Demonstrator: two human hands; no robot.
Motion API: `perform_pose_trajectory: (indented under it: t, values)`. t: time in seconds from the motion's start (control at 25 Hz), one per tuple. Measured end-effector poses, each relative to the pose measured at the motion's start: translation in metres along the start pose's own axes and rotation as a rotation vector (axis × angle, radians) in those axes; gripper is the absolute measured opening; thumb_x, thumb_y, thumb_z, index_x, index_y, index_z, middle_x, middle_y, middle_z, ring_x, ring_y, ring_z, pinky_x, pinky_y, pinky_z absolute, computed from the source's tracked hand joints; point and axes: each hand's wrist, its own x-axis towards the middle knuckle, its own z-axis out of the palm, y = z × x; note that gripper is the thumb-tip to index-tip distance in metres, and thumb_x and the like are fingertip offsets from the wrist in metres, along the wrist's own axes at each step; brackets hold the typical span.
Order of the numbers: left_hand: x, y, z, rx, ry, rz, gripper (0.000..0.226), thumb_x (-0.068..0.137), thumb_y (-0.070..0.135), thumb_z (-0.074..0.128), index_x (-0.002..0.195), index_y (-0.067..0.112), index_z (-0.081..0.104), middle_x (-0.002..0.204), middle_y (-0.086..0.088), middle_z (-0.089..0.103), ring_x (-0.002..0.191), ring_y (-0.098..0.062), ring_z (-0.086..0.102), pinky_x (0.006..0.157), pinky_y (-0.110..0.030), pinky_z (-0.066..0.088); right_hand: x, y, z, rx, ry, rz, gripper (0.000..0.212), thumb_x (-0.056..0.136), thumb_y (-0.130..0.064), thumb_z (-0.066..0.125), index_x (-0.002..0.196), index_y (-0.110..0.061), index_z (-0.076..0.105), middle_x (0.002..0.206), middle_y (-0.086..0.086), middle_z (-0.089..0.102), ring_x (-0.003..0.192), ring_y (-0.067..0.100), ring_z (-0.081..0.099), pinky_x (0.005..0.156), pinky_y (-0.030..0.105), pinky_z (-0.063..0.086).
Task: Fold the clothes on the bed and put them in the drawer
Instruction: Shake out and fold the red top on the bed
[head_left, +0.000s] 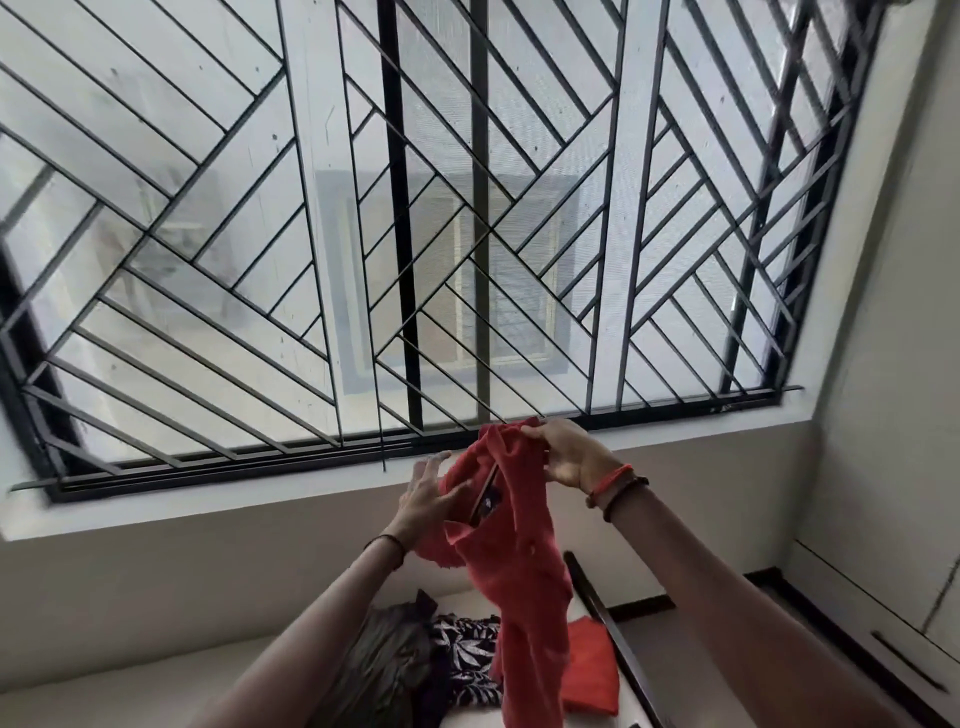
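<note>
One pinch holds the red garment (519, 571) up

Above the unfolded pile (462, 660) it hangs from the right hand (569, 454), which pinches its top edge. The left hand (428, 496), fingers spread, only touches it. A slipped pinch would likely drop it crumpled.

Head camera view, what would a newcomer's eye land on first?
The big window with black diagonal bars fills the upper picture. Below it, a red garment hangs from the right hand, with the left hand open against it. More clothes lie heaped beneath.
</note>
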Motion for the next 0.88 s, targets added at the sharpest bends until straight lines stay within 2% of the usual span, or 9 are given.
perform_pose_trajectory:
  t: [0.08, 0.2, 0.28, 0.36, 0.48, 0.6, 0.68, 0.76, 0.88]
  values:
    - [0.003, -0.003, 0.002, -0.007, -0.158, -0.004, 0.074, 0.073, 0.053, 0.066, 0.137, 0.026, 0.039, 0.132, 0.004, 0.042, 0.119, -0.018, 0.045, 0.106, -0.05, 0.038, -0.006, -0.008, -0.004, 0.031, 0.008, -0.014, 0.025, 0.099, -0.008, 0.043, 0.08, -0.011, 0.059, 0.059, 0.003, 0.066, 0.069, 0.018, 0.058, 0.062, 0.035, 0.045]
    - [0.002, 0.001, 0.006, -0.128, -0.215, 0.049, 0.011, 0.089, 0.018, 0.064, 0.095, 0.027, 0.063, 0.1, -0.007, 0.065, 0.092, -0.017, 0.057, 0.088, -0.042, 0.05, -0.012, -0.016, -0.014, 0.074, 0.045, -0.043, 0.021, 0.098, -0.009, 0.044, 0.084, -0.009, 0.061, 0.067, 0.005, 0.067, 0.07, 0.02, 0.06, 0.062, 0.033, 0.045]
    - [0.006, 0.005, 0.007, -0.203, -0.152, 0.062, 0.015, 0.096, 0.014, 0.052, 0.088, 0.021, 0.063, 0.087, -0.007, 0.063, 0.081, -0.019, 0.053, 0.071, -0.036, 0.048, -0.015, -0.017, -0.023, 0.094, 0.046, -0.062, 0.023, 0.097, -0.01, 0.044, 0.082, -0.01, 0.061, 0.062, 0.004, 0.067, 0.07, 0.02, 0.059, 0.061, 0.033, 0.043]
    - [0.006, 0.016, 0.0, -0.345, -0.09, 0.05, 0.019, 0.1, 0.018, 0.045, 0.098, 0.013, 0.064, 0.087, -0.007, 0.064, 0.077, -0.019, 0.054, 0.063, -0.024, 0.047, -0.017, -0.017, -0.033, 0.09, 0.049, -0.082, 0.024, 0.096, -0.01, 0.043, 0.08, -0.012, 0.06, 0.063, 0.004, 0.065, 0.07, 0.019, 0.058, 0.061, 0.033, 0.042]
    - [0.008, 0.033, -0.008, -0.443, -0.054, 0.041, 0.032, 0.101, 0.027, 0.043, 0.114, 0.006, 0.063, 0.1, -0.011, 0.069, 0.085, -0.02, 0.062, 0.07, -0.022, 0.051, -0.016, -0.008, -0.044, 0.071, 0.075, -0.061, 0.023, 0.096, -0.011, 0.042, 0.081, -0.016, 0.059, 0.072, 0.002, 0.06, 0.069, 0.017, 0.055, 0.06, 0.031, 0.042]
    - [0.012, 0.045, -0.011, -0.54, -0.067, 0.03, 0.029, 0.1, 0.028, 0.045, 0.113, 0.009, 0.064, 0.101, -0.012, 0.07, 0.086, -0.02, 0.064, 0.072, -0.023, 0.054, -0.008, 0.006, -0.051, -0.044, 0.147, -0.04, 0.022, 0.095, -0.011, 0.044, 0.08, -0.016, 0.059, 0.072, 0.003, 0.058, 0.066, 0.016, 0.054, 0.057, 0.028, 0.045]
    - [0.018, 0.048, -0.012, -0.494, -0.059, 0.048, 0.03, 0.099, 0.027, 0.046, 0.114, 0.007, 0.064, 0.1, -0.011, 0.069, 0.084, -0.018, 0.065, 0.069, -0.018, 0.054, -0.002, 0.018, -0.05, -0.296, 0.286, -0.199, 0.015, 0.089, -0.004, 0.048, 0.088, -0.012, 0.061, 0.083, 0.007, 0.059, 0.074, 0.019, 0.054, 0.065, 0.029, 0.048]
    - [0.023, 0.049, -0.014, -0.437, -0.057, 0.065, 0.031, 0.099, 0.027, 0.047, 0.114, 0.007, 0.065, 0.1, -0.009, 0.07, 0.086, -0.017, 0.065, 0.072, -0.017, 0.053, -0.002, 0.022, -0.043, -0.548, 0.493, -0.495, 0.021, 0.085, 0.004, 0.048, 0.097, -0.009, 0.06, 0.091, 0.008, 0.063, 0.082, 0.02, 0.057, 0.076, 0.028, 0.047]
    - [0.025, 0.055, -0.017, -0.376, -0.059, 0.083, 0.025, 0.099, 0.027, 0.046, 0.107, 0.013, 0.066, 0.1, -0.006, 0.069, 0.087, -0.015, 0.063, 0.075, -0.019, 0.049, -0.008, 0.028, -0.023, -0.716, 0.263, -0.746, 0.022, 0.085, 0.004, 0.056, 0.088, -0.015, 0.067, 0.086, 0.003, 0.069, 0.081, 0.017, 0.064, 0.079, 0.028, 0.053]
